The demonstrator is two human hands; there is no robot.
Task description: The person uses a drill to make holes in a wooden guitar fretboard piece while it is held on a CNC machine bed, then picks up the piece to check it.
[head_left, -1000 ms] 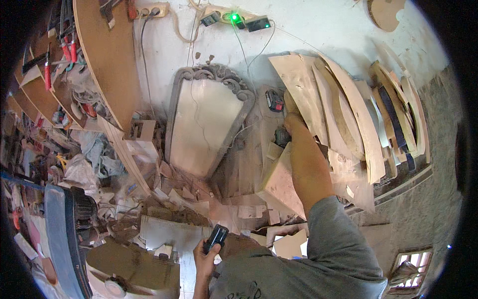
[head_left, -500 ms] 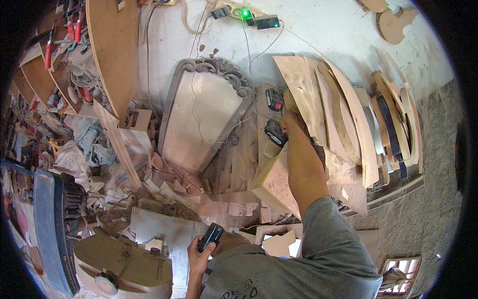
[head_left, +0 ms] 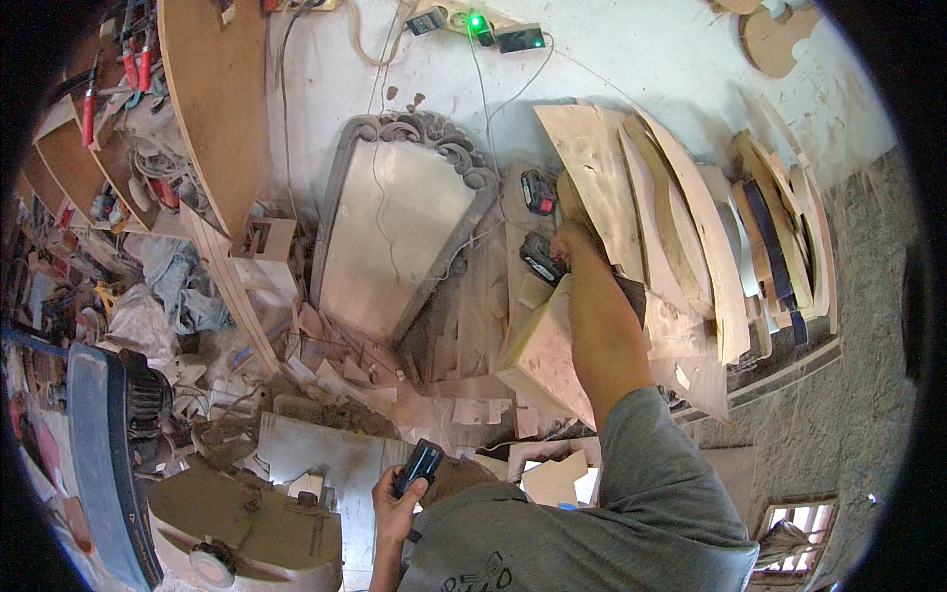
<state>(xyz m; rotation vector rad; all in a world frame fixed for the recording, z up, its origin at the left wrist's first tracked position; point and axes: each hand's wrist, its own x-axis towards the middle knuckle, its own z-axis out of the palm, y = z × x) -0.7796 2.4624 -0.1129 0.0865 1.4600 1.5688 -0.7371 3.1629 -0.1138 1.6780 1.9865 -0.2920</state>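
my left hand [head_left: 397, 503] clasped a power-tool battery [head_left: 420, 467]; my right hand [head_left: 578, 242], grip unclear, touched a second battery [head_left: 539, 259] by the box's [head_left: 548, 360] corner; fumbling risked drops.

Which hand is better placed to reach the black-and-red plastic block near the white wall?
Probably the right hand: it is close to the black-and-red block, though its fingers are at another dark, boxy block. The left hand is much farther away and holds a black rectangular object.

Two hands [head_left: 393, 511] [head_left: 574, 245], three black packs [head_left: 419, 466] [head_left: 539, 259] [head_left: 539, 192] (probably batteries), one carved frame [head_left: 424, 127]
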